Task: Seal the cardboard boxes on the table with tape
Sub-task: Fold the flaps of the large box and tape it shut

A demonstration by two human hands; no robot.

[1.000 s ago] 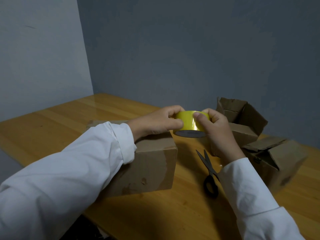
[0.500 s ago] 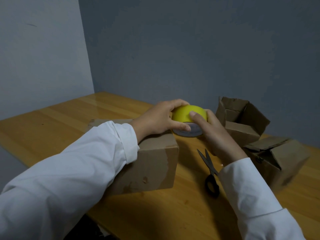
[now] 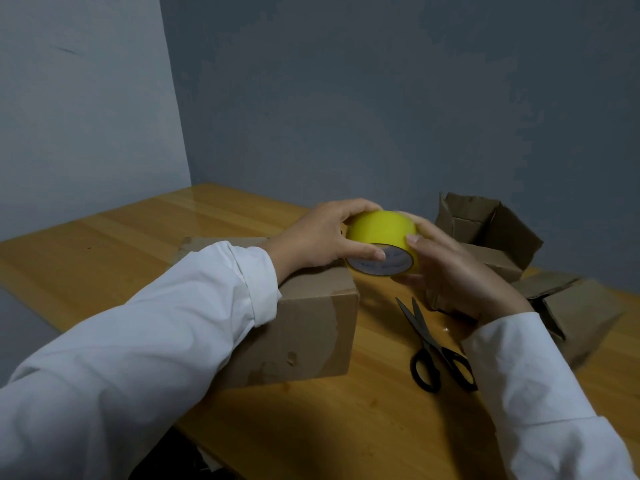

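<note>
Both hands, left (image 3: 322,237) and right (image 3: 450,271), are gripping the tape (image 3: 381,233) over the box's (image 3: 311,327) right edge. Scissors (image 3: 429,348) are lying in the gap beside it. The tape is tipping lower than before.

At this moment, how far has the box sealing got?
Done: the closed box has its flaps shut, but no fresh strip of tape shows on it. In hand: the left hand and right hand both hold the yellow tape roll above that box's far end. Left: taping this box, then the two open boxes. The scissors lie untouched on the table.
</note>
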